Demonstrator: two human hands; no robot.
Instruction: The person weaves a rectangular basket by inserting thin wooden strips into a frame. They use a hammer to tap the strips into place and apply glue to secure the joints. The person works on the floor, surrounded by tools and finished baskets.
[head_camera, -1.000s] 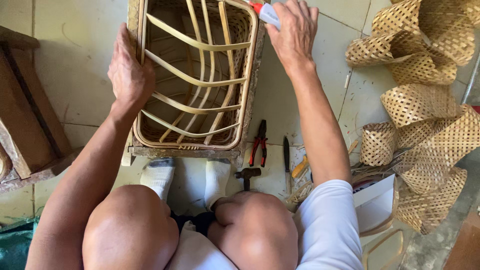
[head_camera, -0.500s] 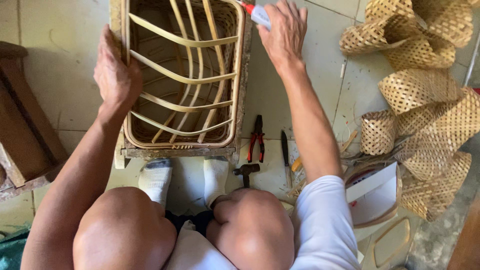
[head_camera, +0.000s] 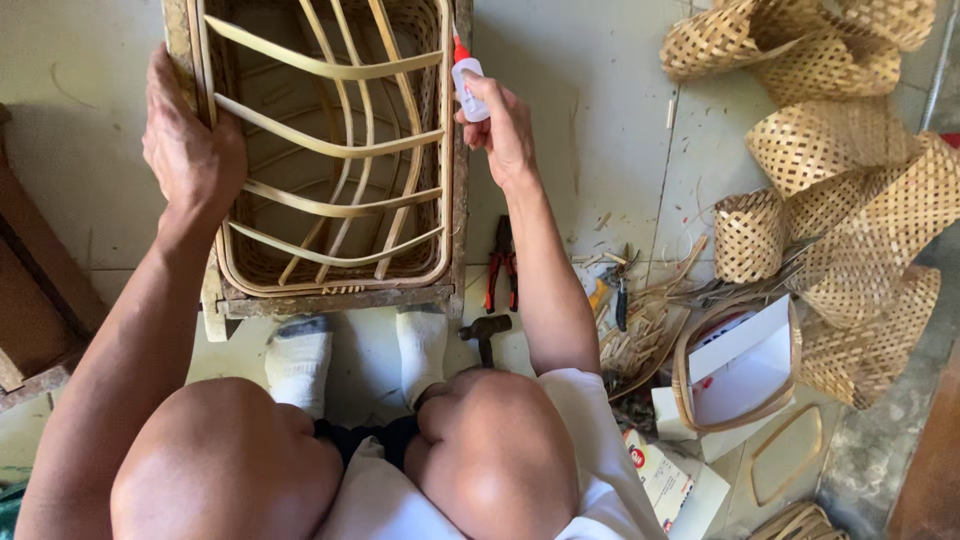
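Observation:
A rectangular bamboo basket frame (head_camera: 330, 180) with curved cross strips lies on the tiled floor in front of my knees. My left hand (head_camera: 190, 150) grips its left rim. My right hand (head_camera: 505, 125) holds a small white glue bottle (head_camera: 468, 85) with a red tip, pointing up beside the frame's right rim. My socked feet (head_camera: 355, 355) rest against the frame's near edge.
Red-handled pliers (head_camera: 500, 265) and a hammer (head_camera: 487, 332) lie on the floor by my right arm. Woven bamboo pieces (head_camera: 850, 190) are piled at the right, with a white box (head_camera: 745, 365) and loose strips. A wooden piece (head_camera: 30, 290) sits at the left.
My right hand has moved down along the frame's right side with the glue bottle. My left hand keeps its hold on the left rim. The view has shifted slightly.

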